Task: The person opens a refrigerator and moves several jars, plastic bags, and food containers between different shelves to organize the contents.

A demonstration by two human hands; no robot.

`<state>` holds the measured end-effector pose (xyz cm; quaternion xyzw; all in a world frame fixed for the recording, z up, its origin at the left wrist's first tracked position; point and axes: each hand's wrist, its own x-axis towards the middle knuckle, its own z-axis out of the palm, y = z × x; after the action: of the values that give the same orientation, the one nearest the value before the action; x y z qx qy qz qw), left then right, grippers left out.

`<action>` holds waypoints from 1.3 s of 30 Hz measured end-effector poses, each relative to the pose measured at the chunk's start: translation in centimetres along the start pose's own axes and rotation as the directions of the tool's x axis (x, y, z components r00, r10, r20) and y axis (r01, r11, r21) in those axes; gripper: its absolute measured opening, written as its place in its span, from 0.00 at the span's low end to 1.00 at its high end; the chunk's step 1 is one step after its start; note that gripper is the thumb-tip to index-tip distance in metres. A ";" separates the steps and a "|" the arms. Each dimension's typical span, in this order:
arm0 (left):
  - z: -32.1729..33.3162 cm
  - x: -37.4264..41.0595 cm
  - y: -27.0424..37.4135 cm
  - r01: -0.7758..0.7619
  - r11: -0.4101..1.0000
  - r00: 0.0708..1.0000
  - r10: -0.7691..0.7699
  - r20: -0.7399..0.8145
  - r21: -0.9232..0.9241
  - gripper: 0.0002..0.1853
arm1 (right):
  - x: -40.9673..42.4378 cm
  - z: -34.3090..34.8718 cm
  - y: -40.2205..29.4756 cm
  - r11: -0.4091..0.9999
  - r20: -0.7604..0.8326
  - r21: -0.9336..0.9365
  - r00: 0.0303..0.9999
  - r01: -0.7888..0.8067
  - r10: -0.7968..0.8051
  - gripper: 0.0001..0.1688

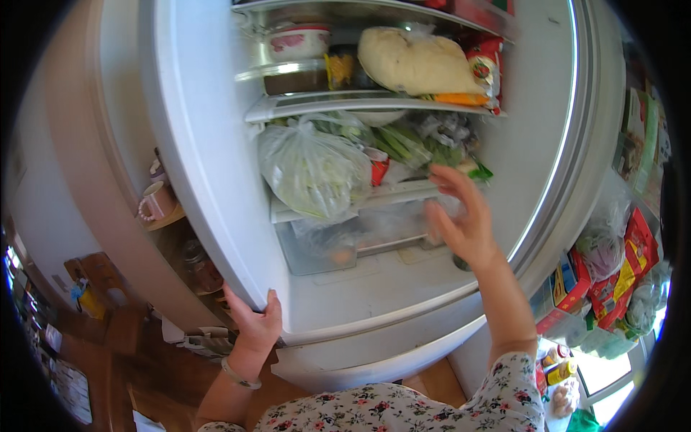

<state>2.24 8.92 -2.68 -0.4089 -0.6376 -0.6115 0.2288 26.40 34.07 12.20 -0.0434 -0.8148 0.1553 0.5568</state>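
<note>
My left hand (253, 318) grips the lower front edge of the refrigerator's left side wall (227, 178), thumb inside and fingers outside. Slightly blurred, my right hand (467, 224) is raised before the lower shelf (399, 190), fingers apart and nothing in them. Behind its fingertips lie leafy greens (445, 154) and a green-and-white package (478, 168). A knotted clear plastic bag of pale green vegetables (316, 167) bulges over the shelf's left front. Beside it is a small red packet (379, 166). Underneath, a clear drawer (316, 254) holds bagged items that are hard to make out.
The shelf above holds a lidded bowl (299, 43), a large pale bagged mass (415, 62) and a red package (486, 67). At right, door bins carry a red-and-yellow bag (621, 264) and jars (561, 371). A pink mug (157, 201) stands on a side shelf at left.
</note>
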 end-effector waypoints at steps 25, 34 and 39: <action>-0.4 0.0 -2.0 -0.058 0.997 0.990 0.063 0.125 -0.043 0.46 | 31.5 13.2 5.6 0.403 0.465 -0.815 0.885 0.415 0.030 0.10; -0.1 -0.1 -2.1 -0.068 0.997 0.991 0.071 0.112 -0.028 0.46 | 24.4 5.1 -2.4 0.713 0.061 -0.584 0.897 0.389 -0.439 0.07; -0.9 1.0 -0.5 -0.134 0.991 0.983 0.136 0.123 -0.027 0.47 | 13.9 1.4 -6.1 0.914 -0.111 -0.375 0.972 0.152 -0.207 0.10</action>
<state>1.07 8.37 -2.07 -0.4905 -0.6158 -0.5739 0.2257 20.50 31.38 26.05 -0.0820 -0.7862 -0.0539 0.6101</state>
